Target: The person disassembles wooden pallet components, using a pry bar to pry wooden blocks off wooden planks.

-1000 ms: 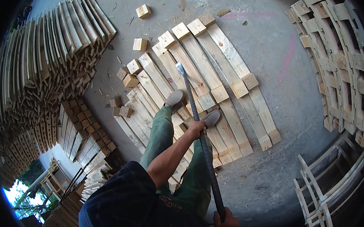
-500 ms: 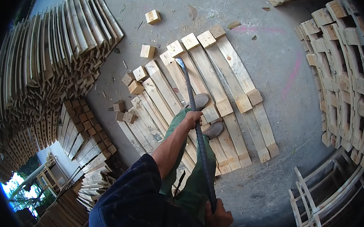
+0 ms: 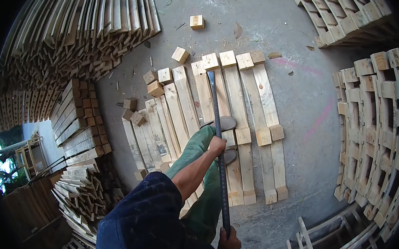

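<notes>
Left hand [image 3: 217, 145] and right hand [image 3: 229, 244] grasp a long, dark, ribbed metal bar [image 3: 216, 109], upright at frame centre; its tip, nearer the left, points toward a pale, squarish wooden block [image 3: 210, 61].

Gap between boards [image 3: 236, 96] and pallets [image 3: 374, 135]

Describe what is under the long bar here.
The bar passes above pale boards and the forward shoe. Whatever its shaft covers is hidden, and whether its flat tip touches wood can't be told.
</notes>
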Action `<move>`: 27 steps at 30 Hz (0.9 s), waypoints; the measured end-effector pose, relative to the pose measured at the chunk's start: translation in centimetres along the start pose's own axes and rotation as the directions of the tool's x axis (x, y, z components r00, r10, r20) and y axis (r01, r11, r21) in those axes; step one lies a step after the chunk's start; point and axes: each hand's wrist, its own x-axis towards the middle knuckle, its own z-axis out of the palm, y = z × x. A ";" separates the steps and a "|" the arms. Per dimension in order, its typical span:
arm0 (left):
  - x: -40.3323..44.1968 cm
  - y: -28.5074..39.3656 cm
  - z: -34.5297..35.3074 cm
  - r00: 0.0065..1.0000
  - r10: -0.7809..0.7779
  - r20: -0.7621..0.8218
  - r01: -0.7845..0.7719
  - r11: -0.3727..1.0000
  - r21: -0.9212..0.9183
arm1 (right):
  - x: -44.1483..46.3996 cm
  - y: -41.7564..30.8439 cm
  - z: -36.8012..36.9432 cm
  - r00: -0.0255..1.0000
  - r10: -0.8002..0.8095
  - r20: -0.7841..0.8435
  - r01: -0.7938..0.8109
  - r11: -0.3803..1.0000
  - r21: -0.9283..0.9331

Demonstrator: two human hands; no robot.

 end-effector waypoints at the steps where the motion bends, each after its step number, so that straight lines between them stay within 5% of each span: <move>1: -0.7 0.5 -0.5 0.999 -0.017 0.047 0.017 1.000 0.005 | -1.4 -0.9 -1.3 0.994 -0.065 -0.087 0.067 0.998 0.021; 4: -3.0 0.5 -0.6 0.981 -0.077 0.181 0.098 0.989 -0.107 | -4.8 -4.7 -6.7 0.981 -0.114 -0.154 0.115 0.993 -0.002; 7: -7.7 3.6 -2.6 0.951 -0.105 0.290 0.159 0.972 -0.171 | -5.5 -8.1 -10.4 0.997 -0.079 -0.003 0.079 0.997 0.002; 10: -7.6 8.1 -5.5 0.901 -0.154 0.405 0.207 0.974 -0.091 | -4.3 -12.3 -13.0 0.991 0.029 0.131 -0.034 0.999 0.035; 13: -2.8 7.8 -4.2 0.915 -0.084 0.393 0.169 0.968 -0.187 | -2.3 -16.2 -14.9 0.911 0.190 0.365 -0.296 0.918 0.263; 15: -0.2 9.4 -4.0 0.941 -0.092 0.326 0.157 0.972 -0.178 | -0.1 -16.2 -13.1 0.999 -0.006 0.040 0.015 0.975 -0.223; 16: 2.6 9.2 -3.4 0.950 -0.108 0.292 0.157 0.976 -0.148 | 0.8 -16.2 -12.2 0.999 -0.013 0.037 0.021 0.976 -0.216; 17: 5.3 6.3 -1.0 0.991 0.008 0.134 -0.003 0.999 -0.038 | 1.7 -16.0 -11.1 0.999 0.046 -0.003 -0.045 0.978 -0.206; 19: 2.8 6.0 -1.6 0.983 -0.065 0.172 0.072 0.997 -0.034 | 1.0 -13.5 -9.8 0.989 0.147 0.001 -0.144 0.966 -0.216; 21: 2.3 6.3 -1.4 0.988 -0.071 0.140 0.082 0.994 -0.076 | 1.6 -10.0 -7.4 0.995 -0.048 -0.083 0.024 0.962 -0.270; 27: 0.2 4.6 0.0 0.999 0.034 0.003 -0.034 0.999 0.019 | 1.5 -3.5 -4.0 0.985 -0.124 -0.116 0.104 0.980 -0.171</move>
